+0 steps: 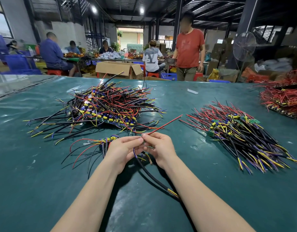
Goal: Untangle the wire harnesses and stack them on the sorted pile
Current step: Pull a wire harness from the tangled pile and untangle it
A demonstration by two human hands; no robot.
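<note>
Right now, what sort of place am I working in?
Most likely a small electronics assembly workshop. A tangled pile and a sorted pile of wire harnesses lie on a green work table, seated workers handle similar parts at benches behind, and a cardboard box stands open.

One left hand (121, 149), one right hand (158, 147), one held harness (152, 175), three wire piles: tangled pile (111, 106), sorted pile (241, 129), red pile (283, 97), one fan (244, 46), one cardboard box (117, 68).
</note>
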